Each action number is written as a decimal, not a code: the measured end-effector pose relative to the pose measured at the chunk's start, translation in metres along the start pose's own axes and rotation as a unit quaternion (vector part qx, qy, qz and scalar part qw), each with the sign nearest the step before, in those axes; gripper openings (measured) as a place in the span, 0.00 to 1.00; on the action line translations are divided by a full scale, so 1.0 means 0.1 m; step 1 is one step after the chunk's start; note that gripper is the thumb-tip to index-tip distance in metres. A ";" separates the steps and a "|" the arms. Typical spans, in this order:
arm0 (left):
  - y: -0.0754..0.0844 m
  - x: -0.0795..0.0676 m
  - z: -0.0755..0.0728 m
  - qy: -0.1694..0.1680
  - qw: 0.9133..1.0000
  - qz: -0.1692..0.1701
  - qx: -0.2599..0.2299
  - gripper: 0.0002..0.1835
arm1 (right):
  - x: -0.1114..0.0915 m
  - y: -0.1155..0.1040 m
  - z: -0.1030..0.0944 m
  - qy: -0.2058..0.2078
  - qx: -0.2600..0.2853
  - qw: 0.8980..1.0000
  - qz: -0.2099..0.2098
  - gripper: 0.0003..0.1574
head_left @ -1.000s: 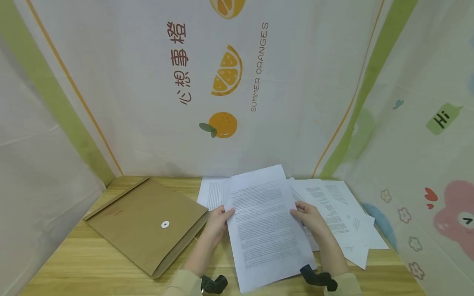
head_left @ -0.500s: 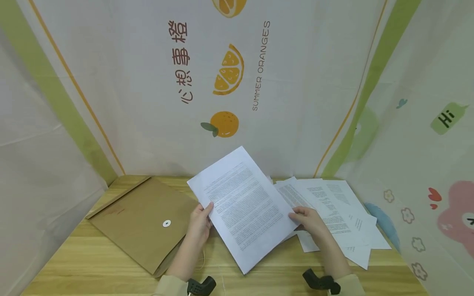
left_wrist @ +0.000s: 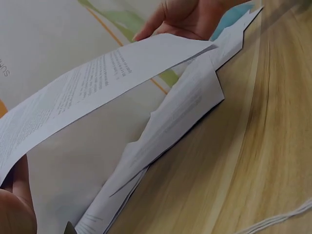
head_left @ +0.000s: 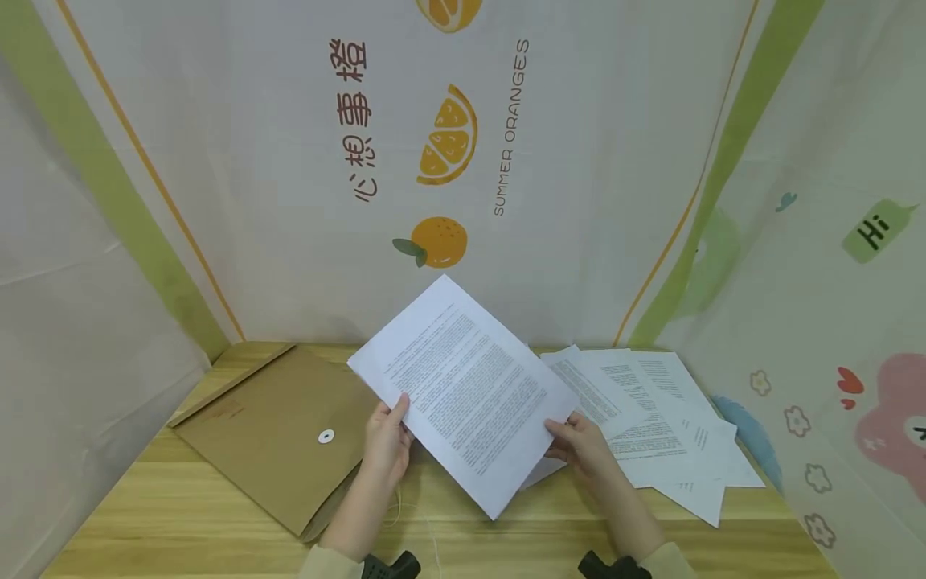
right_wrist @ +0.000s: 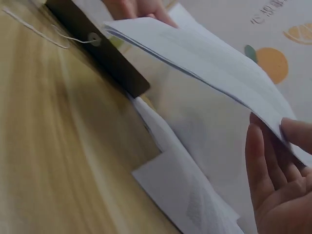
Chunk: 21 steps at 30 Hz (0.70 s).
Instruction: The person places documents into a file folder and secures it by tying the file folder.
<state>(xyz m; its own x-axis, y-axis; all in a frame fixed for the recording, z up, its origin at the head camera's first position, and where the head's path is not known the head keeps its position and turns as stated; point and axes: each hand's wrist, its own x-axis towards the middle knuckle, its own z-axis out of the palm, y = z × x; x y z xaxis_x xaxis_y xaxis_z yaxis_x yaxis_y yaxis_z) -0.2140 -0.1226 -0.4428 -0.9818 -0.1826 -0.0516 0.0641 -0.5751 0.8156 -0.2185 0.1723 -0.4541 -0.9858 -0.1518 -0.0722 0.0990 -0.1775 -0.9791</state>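
Observation:
A thin stack of printed sheets [head_left: 466, 394] is held above the table, turned with its top toward the upper left. My left hand [head_left: 387, 442] grips its left long edge, thumb on the printed face and fingers behind. On the lower right edge, near the corner, my right hand [head_left: 582, 446] pinches the stack, thumb on top. Seen from the right wrist, the stack [right_wrist: 195, 63] bows between both hands and shows layered edges. Beneath and behind it, loose sheets [left_wrist: 180, 112] lie on the table. The fingertips behind the stack are partly hidden.
A brown paper document envelope [head_left: 282, 442] with a white button [head_left: 326, 437] lies at the left. Its pale string [head_left: 434, 539] trails over the wooden table [head_left: 145, 515]. Fanned printed sheets [head_left: 651, 418] lie at the right. A printed curtain [head_left: 289, 265] stands behind.
The stack has turned anticlockwise from nearly upright to a slant, and its top has risen leftward. My left hand has moved left; my right hand now grips nearer the bottom edge.

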 end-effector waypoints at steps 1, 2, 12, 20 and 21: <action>0.01 -0.01 0.00 0.001 1.000 0.001 -0.002 0.18 | -0.01 0.02 0.03 -0.007 -0.013 1.000 -0.002 0.21; 0.03 -0.02 -0.01 0.000 1.000 0.001 0.000 0.19 | -0.02 0.03 0.05 -0.011 -0.029 0.999 -0.005 0.20; 0.21 -0.01 -0.15 0.016 0.999 0.010 0.047 0.14 | -0.10 0.01 0.09 0.036 -0.131 0.990 -0.033 0.18; 0.44 0.02 -0.50 0.002 0.981 0.001 0.196 0.18 | -0.16 0.01 -0.18 -0.059 -0.171 0.983 -0.033 0.26; 0.46 0.02 -0.55 -0.006 0.974 0.006 0.229 0.18 | -0.17 0.02 -0.22 -0.072 -0.170 0.982 -0.031 0.27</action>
<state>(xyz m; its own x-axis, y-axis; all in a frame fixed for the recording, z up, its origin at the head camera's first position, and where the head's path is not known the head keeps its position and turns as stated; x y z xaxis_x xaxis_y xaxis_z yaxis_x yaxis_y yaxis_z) -0.2030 -0.1931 -0.4366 -0.9837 -0.1762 -0.0365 -0.0084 -0.1577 0.9875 -0.2048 0.1956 -0.4588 -0.9568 -0.2905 -0.0077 -0.0347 0.1404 -0.9895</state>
